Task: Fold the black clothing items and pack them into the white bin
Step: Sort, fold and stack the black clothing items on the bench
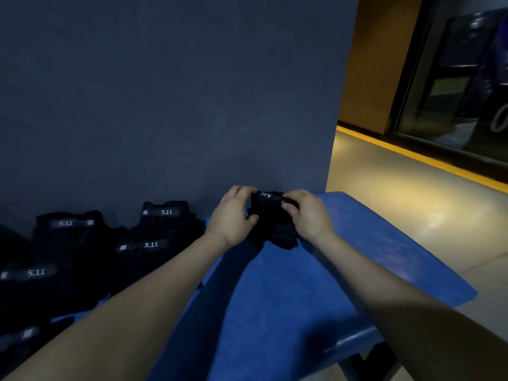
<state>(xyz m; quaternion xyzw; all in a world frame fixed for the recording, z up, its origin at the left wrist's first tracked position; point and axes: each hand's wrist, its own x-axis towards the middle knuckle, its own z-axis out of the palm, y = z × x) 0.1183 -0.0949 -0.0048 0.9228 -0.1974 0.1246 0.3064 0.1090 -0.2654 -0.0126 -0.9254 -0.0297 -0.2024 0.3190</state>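
a dark grey wall (165, 92) backs the blue surface (288, 298), so everything gets worked right up against it. off to the left, black folded garments (148, 243) lie in rows, 5.11 labels up, likely staged for packing; the white bin is not in view. at the far edge both hands meet on one small black garment (275, 229). left hand (233, 218) and right hand (308, 215) each pinch its labelled band, fingers (288, 206) curled tight, probably squaring it for a fold.

Black garments (154, 243) (white "5.11" labels), blue table cover (275, 298), yellow floor stripe (412, 154)
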